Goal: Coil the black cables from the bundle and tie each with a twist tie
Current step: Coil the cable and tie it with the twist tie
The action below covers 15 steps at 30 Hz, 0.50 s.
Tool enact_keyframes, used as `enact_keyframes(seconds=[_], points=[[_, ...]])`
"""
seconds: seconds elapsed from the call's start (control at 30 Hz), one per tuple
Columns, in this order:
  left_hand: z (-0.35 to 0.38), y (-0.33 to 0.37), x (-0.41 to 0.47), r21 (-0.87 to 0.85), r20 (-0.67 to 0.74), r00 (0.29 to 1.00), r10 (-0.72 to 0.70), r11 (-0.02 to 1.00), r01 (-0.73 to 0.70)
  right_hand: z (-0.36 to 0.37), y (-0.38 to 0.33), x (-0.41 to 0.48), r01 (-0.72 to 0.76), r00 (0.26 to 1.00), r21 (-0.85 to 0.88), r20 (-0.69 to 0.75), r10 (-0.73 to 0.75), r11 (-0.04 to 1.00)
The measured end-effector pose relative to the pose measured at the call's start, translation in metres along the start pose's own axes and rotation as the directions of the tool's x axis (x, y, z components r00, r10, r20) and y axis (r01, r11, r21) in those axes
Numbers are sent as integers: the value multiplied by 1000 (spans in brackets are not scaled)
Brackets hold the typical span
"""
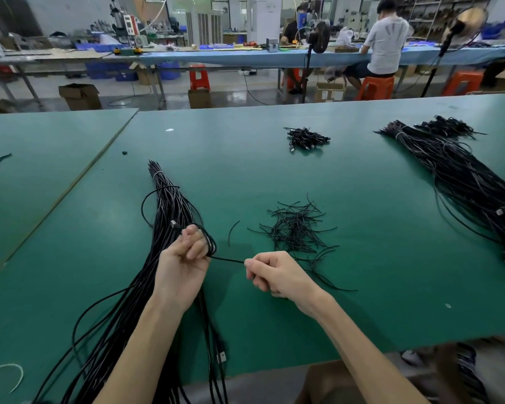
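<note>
Black cable (228, 259) stretches between left hand (187, 259) and right hand (277, 274).

Just one cam, worn on the person's head, wide-angle, facing fwd & down across the green worktop (362, 199) from its near edge, close above the left hand (184, 258) and right hand (277, 272), w/ the far worktop (245, 57) and a seated person (387, 39) small up top.

Two hands, left hand (184, 259) and right hand (274, 274), share one cable (228, 260). Two bundles: left bundle (164, 217), right bundle (455, 170). One pile of twist ties (295, 228). One heap of coiled cables (305, 139) mid-table.
</note>
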State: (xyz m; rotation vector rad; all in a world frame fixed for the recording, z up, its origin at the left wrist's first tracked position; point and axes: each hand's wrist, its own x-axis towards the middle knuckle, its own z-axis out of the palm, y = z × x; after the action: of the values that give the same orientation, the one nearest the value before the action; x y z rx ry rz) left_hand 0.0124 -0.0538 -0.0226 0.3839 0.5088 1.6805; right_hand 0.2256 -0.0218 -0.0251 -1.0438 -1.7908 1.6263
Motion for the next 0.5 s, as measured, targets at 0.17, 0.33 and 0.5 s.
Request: enact_keyframes(seconds=[0.17,0.33,0.5], points=[[3,-13,-2,518,23,996,88,851,-87,-12,1,1,-45,998,349,-18,54,936],[-1,-37,-7,946,315,949,16,71,-315,-8,5,2,8,997,422,-75,26,907],[-1,-37,-8,876,466,874,141,-210,-433,5,7,-6,158,983,125,-119,-143,979]])
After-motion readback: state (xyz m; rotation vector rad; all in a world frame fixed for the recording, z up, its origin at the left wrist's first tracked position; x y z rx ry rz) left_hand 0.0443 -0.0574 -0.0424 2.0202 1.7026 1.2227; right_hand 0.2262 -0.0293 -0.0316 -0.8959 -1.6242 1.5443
